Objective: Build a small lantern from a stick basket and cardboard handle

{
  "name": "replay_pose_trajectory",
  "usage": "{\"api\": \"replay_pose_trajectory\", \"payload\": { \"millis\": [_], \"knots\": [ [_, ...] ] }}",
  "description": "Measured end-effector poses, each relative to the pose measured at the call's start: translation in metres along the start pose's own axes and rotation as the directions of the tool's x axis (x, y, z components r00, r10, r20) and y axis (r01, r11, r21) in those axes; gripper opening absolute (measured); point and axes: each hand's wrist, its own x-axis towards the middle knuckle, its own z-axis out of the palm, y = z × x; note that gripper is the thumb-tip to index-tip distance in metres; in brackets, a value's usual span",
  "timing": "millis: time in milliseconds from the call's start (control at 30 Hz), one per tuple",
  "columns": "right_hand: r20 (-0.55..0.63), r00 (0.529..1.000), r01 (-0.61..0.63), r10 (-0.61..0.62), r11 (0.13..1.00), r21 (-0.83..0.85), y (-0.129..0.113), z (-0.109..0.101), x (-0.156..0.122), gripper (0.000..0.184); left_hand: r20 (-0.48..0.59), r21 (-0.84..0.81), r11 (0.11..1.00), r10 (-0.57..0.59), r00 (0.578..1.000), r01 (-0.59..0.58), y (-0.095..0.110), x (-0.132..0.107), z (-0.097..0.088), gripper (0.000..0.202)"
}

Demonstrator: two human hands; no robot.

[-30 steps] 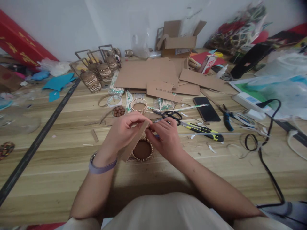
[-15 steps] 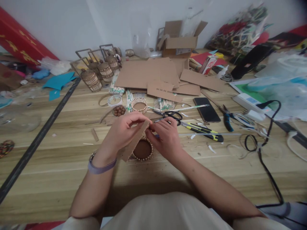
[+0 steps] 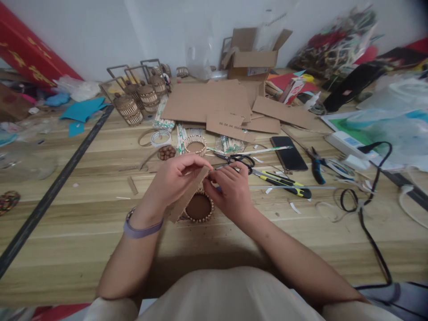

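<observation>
A narrow cardboard strip (image 3: 189, 194) slants between my hands, its upper end pinched at the fingertips. My left hand (image 3: 177, 183) is closed on it from the left side. On the other side my right hand (image 3: 230, 187) has its fingers curled in at the strip's upper end; its fingertips are partly hidden. Just below lies a round ring of small sticks (image 3: 199, 207) with a brown base, partly covered by the strip and my hands. A second stick ring (image 3: 195, 146) stands farther back, close to a dish of brown beads (image 3: 166, 153).
Scissors (image 3: 239, 160), a yellow-black utility knife (image 3: 287, 183), a phone (image 3: 288, 153) and pliers (image 3: 317, 166) lie to the right. Cardboard sheets (image 3: 203, 100) are stacked behind. Small stick-covered lanterns (image 3: 129, 109) with handles stand back left. A tape roll (image 3: 160, 138) sits near the beads.
Very little differs. My hands keep the same hold on the cardboard strip, and the view has shifted slightly.
</observation>
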Motion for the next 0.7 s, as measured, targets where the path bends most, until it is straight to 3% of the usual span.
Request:
{"api": "replay_pose_trajectory", "payload": {
  "millis": [433,700],
  "knots": [
    [-0.022,1.0,-0.021,0.021,1.0,0.018,0.001,0.0033,-0.0066,0.016,0.016,0.008,1.0,0.002,1.0,-0.003,-0.0046,-0.0012,0.0016,0.02],
    [0.006,0.997,-0.074,0.073,0.995,0.067,0.0015,0.0041,-0.0043,0.021,0.012,0.134,0.99,0.042,0.999,-0.043,-0.0019,0.0,0.0022,0.027]
  ]
}}
